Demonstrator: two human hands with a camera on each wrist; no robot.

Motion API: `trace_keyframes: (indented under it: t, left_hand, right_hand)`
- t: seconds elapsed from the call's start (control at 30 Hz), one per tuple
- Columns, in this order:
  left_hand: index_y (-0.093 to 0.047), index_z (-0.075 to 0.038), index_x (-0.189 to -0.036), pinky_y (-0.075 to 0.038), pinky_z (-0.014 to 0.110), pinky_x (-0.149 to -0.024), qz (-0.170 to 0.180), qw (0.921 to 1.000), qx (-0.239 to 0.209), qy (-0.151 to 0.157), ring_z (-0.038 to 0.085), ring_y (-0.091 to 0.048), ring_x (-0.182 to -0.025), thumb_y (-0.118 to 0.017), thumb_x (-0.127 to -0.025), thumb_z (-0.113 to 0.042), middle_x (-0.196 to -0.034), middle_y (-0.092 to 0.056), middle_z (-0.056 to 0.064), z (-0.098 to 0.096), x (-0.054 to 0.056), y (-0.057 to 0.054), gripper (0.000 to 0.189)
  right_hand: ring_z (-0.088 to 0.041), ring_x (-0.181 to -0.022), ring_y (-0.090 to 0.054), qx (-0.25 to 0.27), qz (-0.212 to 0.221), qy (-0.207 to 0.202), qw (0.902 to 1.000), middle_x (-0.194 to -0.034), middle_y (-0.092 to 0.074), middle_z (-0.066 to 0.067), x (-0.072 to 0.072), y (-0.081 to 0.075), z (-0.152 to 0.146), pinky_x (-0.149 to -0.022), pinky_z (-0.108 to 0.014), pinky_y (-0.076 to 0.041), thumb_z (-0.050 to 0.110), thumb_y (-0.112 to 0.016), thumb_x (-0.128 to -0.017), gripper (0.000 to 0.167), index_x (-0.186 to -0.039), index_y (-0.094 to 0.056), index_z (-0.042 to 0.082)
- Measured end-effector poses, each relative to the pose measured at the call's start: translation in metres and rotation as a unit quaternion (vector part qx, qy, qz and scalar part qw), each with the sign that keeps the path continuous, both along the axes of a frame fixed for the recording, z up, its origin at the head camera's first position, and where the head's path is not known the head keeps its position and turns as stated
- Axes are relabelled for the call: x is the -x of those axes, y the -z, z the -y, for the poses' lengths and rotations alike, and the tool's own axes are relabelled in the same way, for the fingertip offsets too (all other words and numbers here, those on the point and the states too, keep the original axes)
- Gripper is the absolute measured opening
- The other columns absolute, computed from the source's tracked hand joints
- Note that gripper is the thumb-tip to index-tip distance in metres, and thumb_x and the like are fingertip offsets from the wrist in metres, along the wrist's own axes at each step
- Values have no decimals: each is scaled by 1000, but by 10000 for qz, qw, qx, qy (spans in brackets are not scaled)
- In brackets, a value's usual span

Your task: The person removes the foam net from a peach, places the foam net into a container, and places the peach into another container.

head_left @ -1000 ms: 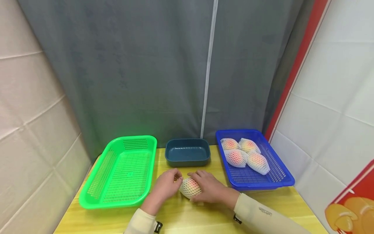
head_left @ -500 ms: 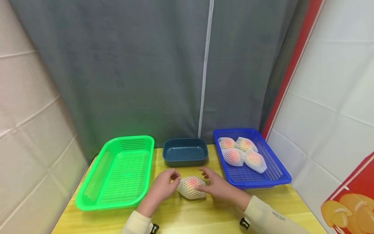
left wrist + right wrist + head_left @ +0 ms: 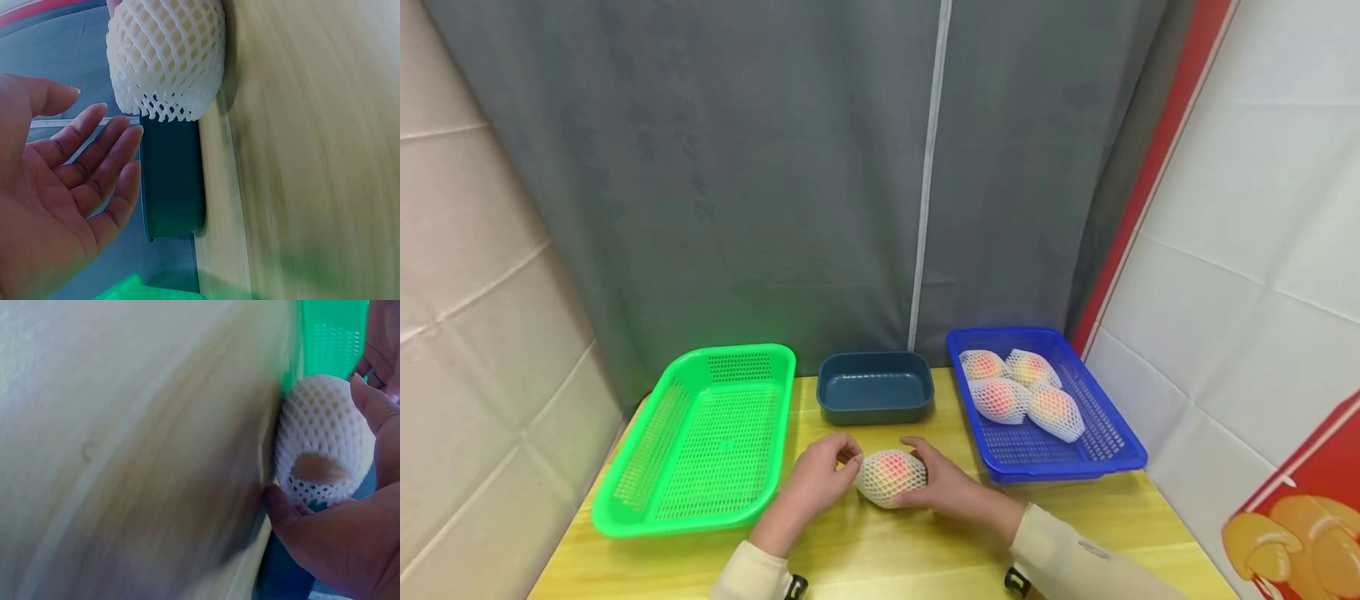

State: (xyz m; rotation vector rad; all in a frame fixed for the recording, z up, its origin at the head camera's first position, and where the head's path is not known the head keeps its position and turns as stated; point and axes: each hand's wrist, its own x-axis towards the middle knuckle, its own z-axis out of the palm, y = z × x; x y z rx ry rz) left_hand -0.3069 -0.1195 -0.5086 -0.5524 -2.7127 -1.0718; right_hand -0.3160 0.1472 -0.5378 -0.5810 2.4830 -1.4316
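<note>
A red-and-yellow peach (image 3: 886, 478) in a white foam net sleeve lies on the table between the two hands. My right hand (image 3: 951, 485) grips its right end, thumb at the near side and fingers at the far side. In the right wrist view, the loose end of the foam net (image 3: 319, 422) gapes between that thumb and fingers. My left hand (image 3: 822, 473) is beside the peach's left end. The left wrist view shows this hand (image 3: 72, 181) with loosely bent fingers, apart from the net.
A green basket (image 3: 788, 417) stands at the left. Behind the hands is a dark teal tray (image 3: 876, 416). Several netted peaches (image 3: 1000, 400) lie in the blue basket (image 3: 1112, 408) at the right. A grey curtain (image 3: 775, 208) hangs behind the wooden table (image 3: 880, 554).
My right hand loosened from the peach and drew back to the right, then closed round its right end. The net's right end stuck out meanwhile. My left hand stayed nearly still.
</note>
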Motion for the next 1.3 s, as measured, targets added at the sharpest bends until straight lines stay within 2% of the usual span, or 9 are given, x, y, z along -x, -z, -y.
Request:
trace_keyframes:
  t: [0.17,0.27,0.47,0.67,0.9,1.13,1.3]
  left_hand:
    - [-72,-16,-98,-59,41,-85,0,10000,-36,18,16,-71,-97,-75,-102,-21,-100,-73,-6,1,0,0,6]
    - [-72,-17,-99,-59,41,-85,28,10000,-72,44,16,-70,-97,-75,-102,-20,-100,-73,-7,1,0,0,5]
    - [-73,-18,-99,-58,40,-85,83,9999,-67,52,15,-70,-97,-75,-102,-19,-100,-73,-7,2,0,3,4]
    - [-72,-19,-98,-58,41,-84,23,10000,-32,22,15,-70,-96,-75,-102,-19,-99,-73,-8,3,0,3,5]
    - [-72,-16,-96,-58,41,-84,-4,10000,-64,5,16,-70,-96,-73,-103,-22,-98,-73,-7,3,1,2,9]
    - [-73,-19,-97,-58,40,-83,-69,10000,-50,-33,15,-70,-95,-74,-102,-18,-98,-73,-8,3,2,3,6]
    - [-73,-20,-97,-58,40,-84,-95,9998,-130,-90,14,-71,-94,-74,-102,-16,-96,-73,-9,3,2,3,6]
  right_hand:
    - [-34,-137,-58,157,-46,-89,9998,-157,-55,-19,0,6,8,-119,-63,-43,27,-99,-85,104,-168,-38,8]
    - [-33,-135,-59,266,-26,-105,9996,-155,-57,-17,-2,8,13,-118,-63,-44,23,-99,-84,103,-167,-40,7]
    - [-27,-127,-62,373,-112,-135,9992,-144,-62,-12,-1,12,16,-111,-53,-48,19,-99,-84,96,-161,-44,4]
    - [-25,-124,-62,341,-177,-132,9992,-143,-62,-11,1,15,16,-110,-51,-49,20,-97,-85,91,-159,-45,7]
    - [-24,-121,-63,300,-223,-103,9992,-140,-63,-12,3,14,17,-108,-47,-50,21,-95,-84,91,-158,-45,4]
    - [-26,-124,-63,174,-459,156,9987,-143,-63,-14,8,15,15,-111,-53,-50,24,-95,-85,89,-157,-47,5]
    - [-24,-124,-63,205,-603,113,9979,-142,-63,-12,11,7,13,-111,-49,-50,24,-95,-84,85,-154,-50,6]
